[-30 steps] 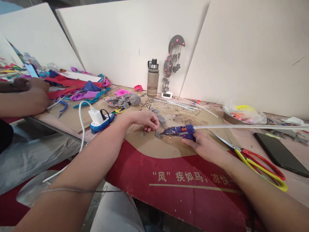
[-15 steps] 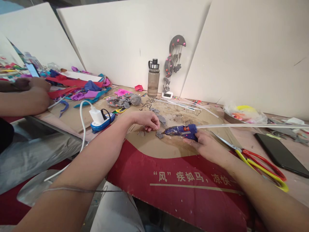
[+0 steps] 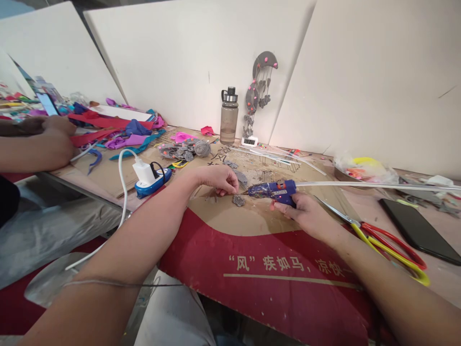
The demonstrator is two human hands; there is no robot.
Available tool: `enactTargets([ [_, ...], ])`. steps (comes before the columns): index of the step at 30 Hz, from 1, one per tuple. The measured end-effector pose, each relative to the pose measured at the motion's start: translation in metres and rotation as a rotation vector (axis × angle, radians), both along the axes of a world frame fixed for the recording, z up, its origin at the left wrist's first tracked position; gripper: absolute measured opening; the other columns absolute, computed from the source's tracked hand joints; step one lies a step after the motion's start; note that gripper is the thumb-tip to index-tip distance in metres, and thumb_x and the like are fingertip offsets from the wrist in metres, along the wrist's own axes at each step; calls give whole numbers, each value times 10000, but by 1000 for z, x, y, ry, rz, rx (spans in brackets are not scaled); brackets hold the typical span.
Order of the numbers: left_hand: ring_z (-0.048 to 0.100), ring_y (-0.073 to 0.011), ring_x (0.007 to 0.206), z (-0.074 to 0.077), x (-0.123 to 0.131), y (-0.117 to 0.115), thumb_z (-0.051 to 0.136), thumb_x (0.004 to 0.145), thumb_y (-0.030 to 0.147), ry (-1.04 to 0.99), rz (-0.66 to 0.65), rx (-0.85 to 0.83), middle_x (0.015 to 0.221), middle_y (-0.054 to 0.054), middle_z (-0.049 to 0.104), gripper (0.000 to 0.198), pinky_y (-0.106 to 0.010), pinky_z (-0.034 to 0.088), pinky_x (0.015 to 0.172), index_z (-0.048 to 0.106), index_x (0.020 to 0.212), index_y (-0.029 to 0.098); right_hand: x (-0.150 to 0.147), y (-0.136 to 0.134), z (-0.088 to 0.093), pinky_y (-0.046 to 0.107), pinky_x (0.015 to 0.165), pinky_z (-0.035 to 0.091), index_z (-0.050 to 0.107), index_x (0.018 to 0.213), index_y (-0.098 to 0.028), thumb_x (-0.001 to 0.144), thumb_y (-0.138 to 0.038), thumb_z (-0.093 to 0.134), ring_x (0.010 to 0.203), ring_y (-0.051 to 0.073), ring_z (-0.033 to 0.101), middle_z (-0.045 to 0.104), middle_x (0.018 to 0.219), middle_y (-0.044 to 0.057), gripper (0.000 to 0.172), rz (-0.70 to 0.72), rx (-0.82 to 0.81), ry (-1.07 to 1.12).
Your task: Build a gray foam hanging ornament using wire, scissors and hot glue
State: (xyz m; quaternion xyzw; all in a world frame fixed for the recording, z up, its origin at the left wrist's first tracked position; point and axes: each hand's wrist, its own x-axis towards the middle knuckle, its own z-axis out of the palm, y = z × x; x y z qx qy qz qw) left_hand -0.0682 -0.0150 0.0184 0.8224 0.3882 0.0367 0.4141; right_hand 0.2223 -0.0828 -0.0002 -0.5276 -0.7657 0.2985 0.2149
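Note:
My right hand (image 3: 300, 211) is wrapped round the grip of a blue glue gun (image 3: 272, 190), whose nozzle points left. A long clear glue stick (image 3: 345, 184) sticks out of its back end. Just below the nozzle, a small grey yarn piece (image 3: 238, 200) lies on the cardboard (image 3: 259, 223). My left hand (image 3: 220, 179) is closed in a pinch at the upper left of that piece; what its fingertips hold, if anything, is too small to make out. A grey strand (image 3: 118, 283) stretches across my left forearm. More flat grey pieces (image 3: 239, 179) lie behind my left hand.
Scissors (image 3: 387, 245) with red and yellow handles and a black phone (image 3: 419, 228) lie on the right. A water bottle (image 3: 229, 117) stands behind. A blue power strip (image 3: 153, 182) is at left, near another person's arm (image 3: 39, 149) and colourful fabric strips (image 3: 118, 125).
The glue gun has lifted slightly and moved a little to the right, its nozzle now off the small grey piece. My left hand has hardly moved.

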Motion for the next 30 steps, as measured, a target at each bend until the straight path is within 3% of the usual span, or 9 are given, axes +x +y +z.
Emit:
enactTargets([
  [5,567,-101,527,1,0,0,638,757,363,9,-7,10,621,-4,647,201,-202,402,528,703,811,181,-2,-3,3,254,501,313,647,838,-180,790,-598,540,543,130,443,529,601,-12,434,-5,-49,66],
  [15,558,-103,517,1,1,-2,643,749,336,9,2,10,592,-2,629,171,-194,381,505,690,773,173,-3,1,-3,256,501,373,564,760,-200,806,-613,528,553,141,505,548,609,-3,417,-6,-34,30],
  [22,561,-92,520,0,1,-1,639,745,319,4,10,12,631,0,654,159,-187,380,516,694,795,177,-8,1,-2,268,515,427,615,905,-205,798,-530,573,613,156,558,664,794,42,344,-2,-90,104],
  [30,564,-97,524,-1,1,-1,632,747,317,3,15,2,636,-2,649,161,-190,387,515,689,806,178,-9,2,0,274,543,453,606,924,-210,807,-490,566,629,151,574,703,897,53,306,4,-125,96],
])
